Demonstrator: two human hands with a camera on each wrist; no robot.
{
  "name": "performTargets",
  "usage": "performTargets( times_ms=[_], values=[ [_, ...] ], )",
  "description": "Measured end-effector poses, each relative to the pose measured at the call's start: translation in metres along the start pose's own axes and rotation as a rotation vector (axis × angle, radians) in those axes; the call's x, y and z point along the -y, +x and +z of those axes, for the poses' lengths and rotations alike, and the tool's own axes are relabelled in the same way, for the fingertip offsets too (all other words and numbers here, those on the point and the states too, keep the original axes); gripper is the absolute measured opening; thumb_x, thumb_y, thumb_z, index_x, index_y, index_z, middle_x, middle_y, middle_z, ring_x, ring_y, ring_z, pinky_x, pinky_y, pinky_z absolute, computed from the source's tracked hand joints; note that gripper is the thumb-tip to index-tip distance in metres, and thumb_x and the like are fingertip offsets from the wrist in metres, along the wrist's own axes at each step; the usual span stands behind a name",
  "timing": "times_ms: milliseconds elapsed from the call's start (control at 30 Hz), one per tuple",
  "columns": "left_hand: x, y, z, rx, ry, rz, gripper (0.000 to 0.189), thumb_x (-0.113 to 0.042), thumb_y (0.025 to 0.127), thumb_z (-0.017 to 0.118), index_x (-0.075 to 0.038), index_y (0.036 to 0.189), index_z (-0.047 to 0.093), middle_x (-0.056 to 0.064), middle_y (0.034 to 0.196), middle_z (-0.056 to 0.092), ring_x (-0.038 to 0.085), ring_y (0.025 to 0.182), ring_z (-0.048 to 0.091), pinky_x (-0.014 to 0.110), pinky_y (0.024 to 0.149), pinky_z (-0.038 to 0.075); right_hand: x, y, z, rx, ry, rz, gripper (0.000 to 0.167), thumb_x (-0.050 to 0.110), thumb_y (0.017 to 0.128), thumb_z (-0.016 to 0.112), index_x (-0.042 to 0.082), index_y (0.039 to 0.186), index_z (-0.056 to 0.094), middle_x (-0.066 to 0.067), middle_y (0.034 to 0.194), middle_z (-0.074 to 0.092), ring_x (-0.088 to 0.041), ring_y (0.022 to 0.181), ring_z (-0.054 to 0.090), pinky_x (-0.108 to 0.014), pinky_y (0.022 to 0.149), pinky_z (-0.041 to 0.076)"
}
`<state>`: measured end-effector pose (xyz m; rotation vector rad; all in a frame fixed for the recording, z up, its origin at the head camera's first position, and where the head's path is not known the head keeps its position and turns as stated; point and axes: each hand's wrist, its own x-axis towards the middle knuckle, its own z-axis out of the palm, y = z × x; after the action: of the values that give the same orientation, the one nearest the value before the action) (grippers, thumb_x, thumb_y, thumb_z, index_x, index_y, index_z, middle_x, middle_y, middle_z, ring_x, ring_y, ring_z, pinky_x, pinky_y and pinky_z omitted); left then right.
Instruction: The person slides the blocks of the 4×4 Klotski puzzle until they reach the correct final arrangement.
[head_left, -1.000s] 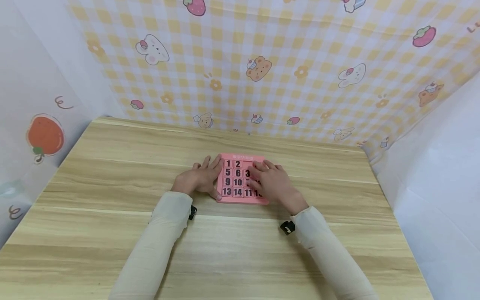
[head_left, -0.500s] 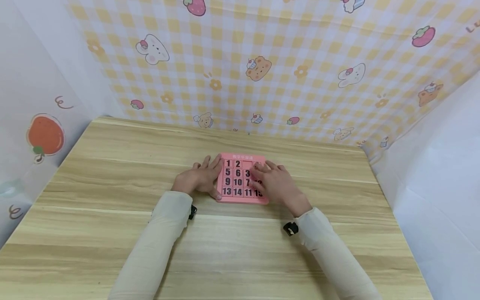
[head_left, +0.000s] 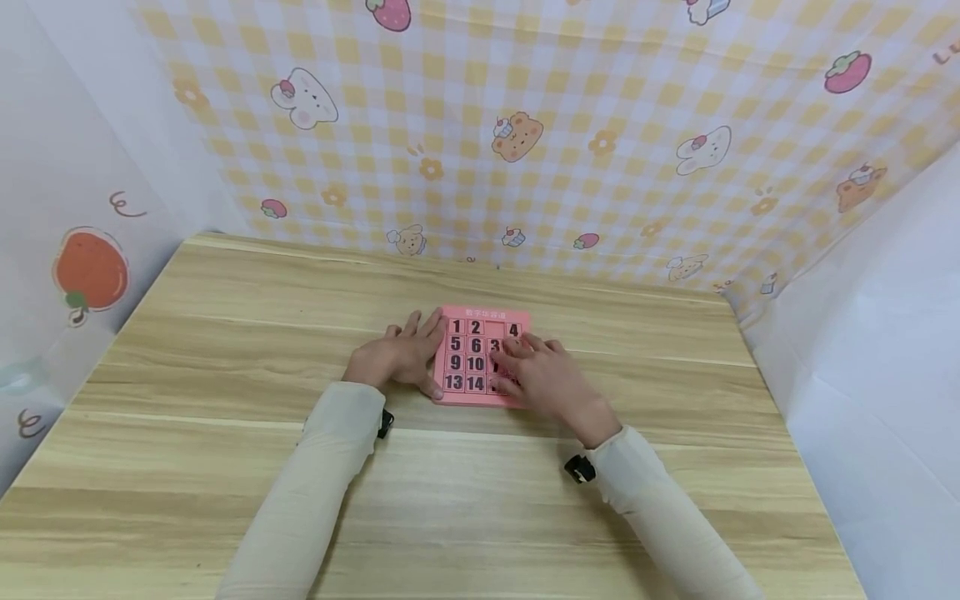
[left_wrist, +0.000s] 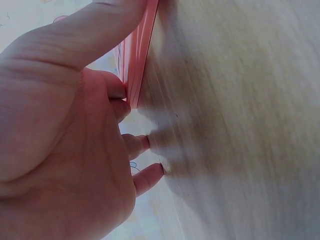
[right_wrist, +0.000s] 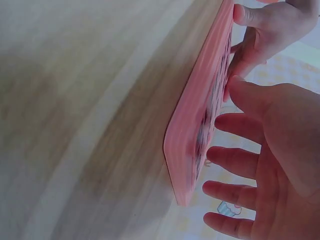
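Note:
A pink sliding number puzzle (head_left: pixel 476 400) lies flat in the middle of the table, with black numbers on pink square tiles. Its top row reads 1, 2, a vacant slot, then 4; the 3 tile (head_left: pixel 494 346) sits below the slot. My left hand (head_left: pixel 396 358) rests along the left side, thumb at the near corner and index finger at the far one. In the left wrist view, its other fingertips touch the table. My right hand (head_left: pixel 553 379) reaches over the right-hand columns, fingers spread and thumb low over the tiles, covering several of them.
The wood-grain table (head_left: pixel 465 517) stretches around the puzzle. Behind it hangs a yellow checked cloth (head_left: pixel 465 167) with cartoon prints. Pale panels stand at the left (head_left: pixel 82 167) and right (head_left: pixel 877 350). A black wrist device (head_left: pixel 580 468) sits below the right wrist.
The right hand first draws slightly right, then moves down and left over the lower right tiles, uncovering the 4. The left hand and the puzzle stay in place.

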<state>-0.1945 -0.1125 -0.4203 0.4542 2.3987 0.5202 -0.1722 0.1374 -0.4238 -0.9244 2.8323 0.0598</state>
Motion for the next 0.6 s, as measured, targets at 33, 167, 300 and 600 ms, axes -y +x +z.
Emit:
performTargets(
  times_ms=[33, 167, 300, 600],
  values=[
    [0.0002, 0.0003, 0.0, 0.001, 0.002, 0.001, 0.122, -0.04, 0.079, 0.08, -0.01, 0.159, -0.008, 0.005, 0.164, -0.022, 0.035, 0.15, -0.021, 0.055, 0.122, -0.006, 0.0005, 0.0006, 0.0008, 0.003, -0.006, -0.004, 0.053, 0.052, 0.102, 0.044, 0.026, 0.147, 0.05, -0.004, 0.156, 0.041, -0.034, 0.145, 0.036, -0.057, 0.115, 0.032],
    [0.0007, 0.0017, 0.0005, 0.001, 0.005, 0.005, 0.123, -0.042, 0.079, 0.08, -0.008, 0.158, -0.007, 0.007, 0.164, -0.022, 0.036, 0.15, -0.02, 0.056, 0.122, -0.006, 0.0018, 0.0011, 0.0032, 0.011, -0.012, -0.007, 0.053, 0.052, 0.102, 0.044, 0.027, 0.148, 0.049, -0.003, 0.156, 0.041, -0.032, 0.145, 0.036, -0.057, 0.114, 0.033],
    [0.0001, 0.0019, 0.0007, 0.0, 0.006, 0.0, 0.124, -0.041, 0.078, 0.08, -0.008, 0.158, -0.007, 0.006, 0.164, -0.022, 0.035, 0.15, -0.021, 0.056, 0.122, -0.005, 0.0018, 0.0012, 0.0038, 0.0, -0.014, 0.001, 0.052, 0.052, 0.102, 0.043, 0.027, 0.148, 0.049, -0.003, 0.156, 0.041, -0.032, 0.145, 0.036, -0.056, 0.114, 0.034],
    [-0.0006, 0.0004, 0.0008, -0.005, 0.007, -0.002, 0.124, -0.042, 0.077, 0.081, -0.009, 0.158, -0.007, 0.006, 0.164, -0.021, 0.035, 0.15, -0.021, 0.056, 0.122, -0.005, 0.0015, 0.0036, 0.0025, -0.021, -0.017, -0.001, 0.053, 0.053, 0.102, 0.042, 0.025, 0.147, 0.05, -0.005, 0.155, 0.043, -0.034, 0.144, 0.038, -0.057, 0.113, 0.034]
  ],
)
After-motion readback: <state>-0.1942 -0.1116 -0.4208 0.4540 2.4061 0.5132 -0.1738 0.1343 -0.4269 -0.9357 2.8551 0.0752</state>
